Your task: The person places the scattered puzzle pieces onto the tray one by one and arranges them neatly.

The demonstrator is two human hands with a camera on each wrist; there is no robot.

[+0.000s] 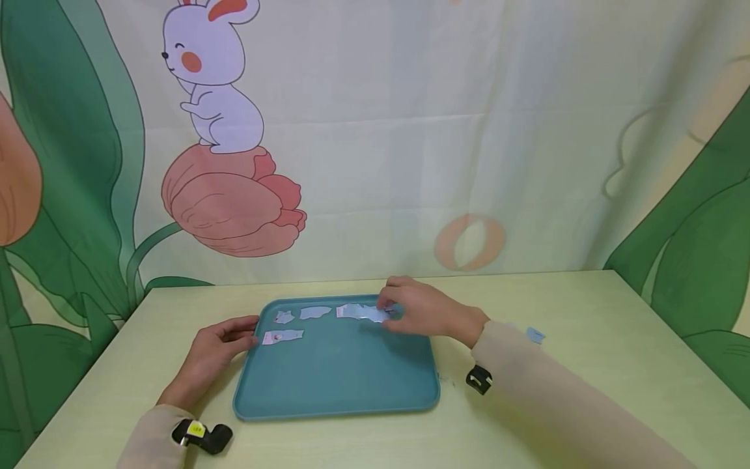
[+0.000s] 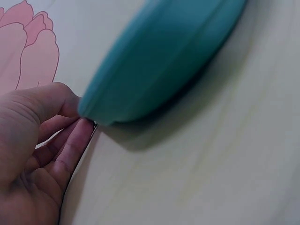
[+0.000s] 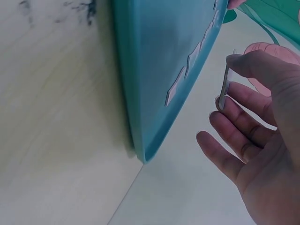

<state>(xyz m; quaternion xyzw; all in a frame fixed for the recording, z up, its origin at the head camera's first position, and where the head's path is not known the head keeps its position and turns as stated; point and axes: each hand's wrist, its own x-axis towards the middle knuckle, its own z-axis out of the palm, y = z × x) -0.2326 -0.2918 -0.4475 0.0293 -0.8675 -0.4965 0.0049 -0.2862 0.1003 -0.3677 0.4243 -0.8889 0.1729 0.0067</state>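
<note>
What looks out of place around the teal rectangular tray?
A small blue piece looks misplaced: it lies on the yellowish table, right of the tray, while other jagged bluish pieces lie inside. Dark smudges mark the table.

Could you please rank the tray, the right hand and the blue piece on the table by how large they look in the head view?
1. Tray
2. Right hand
3. Blue piece

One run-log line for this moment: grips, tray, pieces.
left grip: holds tray | right grip: pinches thin piece, raised off tray | other pieces: lying on tray | blue scrap: on table
</note>
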